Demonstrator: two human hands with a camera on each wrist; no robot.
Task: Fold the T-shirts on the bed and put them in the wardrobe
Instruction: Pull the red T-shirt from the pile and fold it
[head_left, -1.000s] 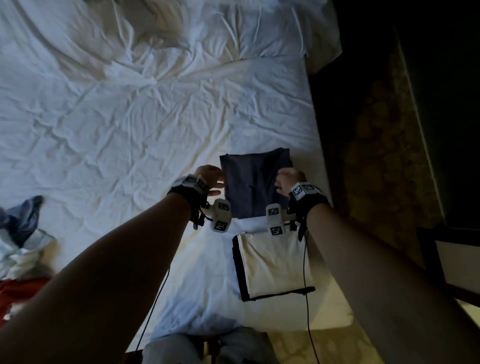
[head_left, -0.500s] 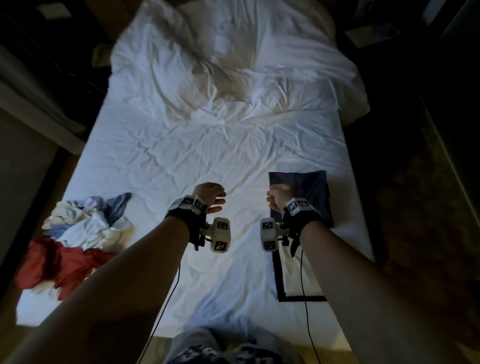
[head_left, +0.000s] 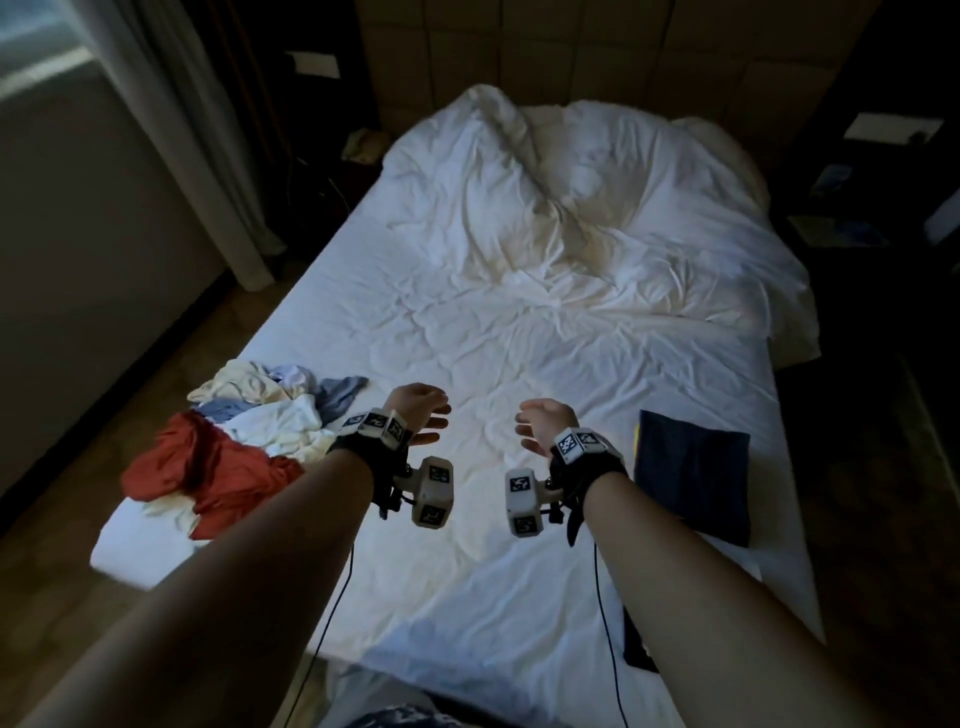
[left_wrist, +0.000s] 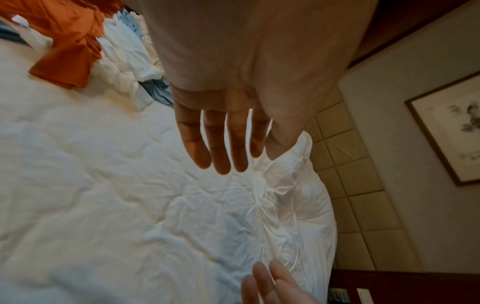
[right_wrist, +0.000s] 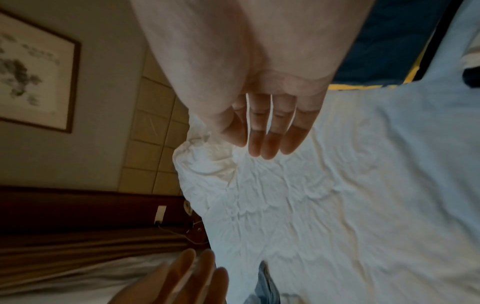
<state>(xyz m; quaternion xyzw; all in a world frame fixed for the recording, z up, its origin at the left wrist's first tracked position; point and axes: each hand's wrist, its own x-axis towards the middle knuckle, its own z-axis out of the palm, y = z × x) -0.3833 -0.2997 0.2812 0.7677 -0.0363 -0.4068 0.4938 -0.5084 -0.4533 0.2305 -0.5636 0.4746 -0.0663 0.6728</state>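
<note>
Both hands hung above the white bed (head_left: 519, 364), holding nothing. The left hand (head_left: 415, 410) had its fingers (left_wrist: 221, 144) straight and slightly spread, palm turned toward the other hand; in the head view its wrist band hid part of the back of the hand. The right hand (head_left: 543, 423) was relaxed, its fingers (right_wrist: 267, 135) extended close together with small gaps between them.

The unfolded T-shirts (head_left: 244, 431) lay in a heap at the left edge of the bed, just beside the left forearm: a red-orange one nearest the edge, white, cream and grey-blue ones tangled behind it. How many were in the heap could not be made out. A folded dark blue T-shirt (head_left: 693, 478) lay flat near the bed's right edge, apart from the right hand; a thin yellow strip showed at its left border. Nearer the person, the right forearm covered almost all of another folded piece (head_left: 636, 649), of which only a dark corner showed. A rumpled duvet (head_left: 571, 208) was bunched at the head of the bed. The wardrobe did not appear in any view.
</note>
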